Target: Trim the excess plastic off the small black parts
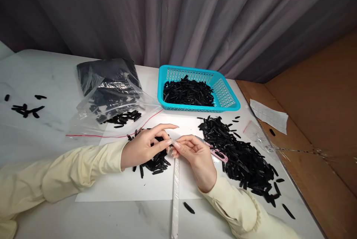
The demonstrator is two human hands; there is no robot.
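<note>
My left hand (147, 144) and my right hand (195, 153) meet above a white sheet (117, 185). Thumb and forefinger are pinched on each hand, fingertips nearly touching around something small and pale that I cannot make out. Below my left hand lies a small pile of black, flat, elongated pieces (157, 164), partly covered by the fingers. A white strip (175, 194) runs from under my fingertips down to the bottom edge. Beside my right hand, a pink craft knife (219, 154) rests against a larger heap of the black pieces (240, 159).
A blue basket (195, 109) with black pieces stands at the back. Left of it lies a clear zip bag (111, 94) with more inside. Loose pieces (28, 109) are scattered far left. A paper slip (269, 114) lies on cardboard at right; a grey curtain (167, 16) hangs behind.
</note>
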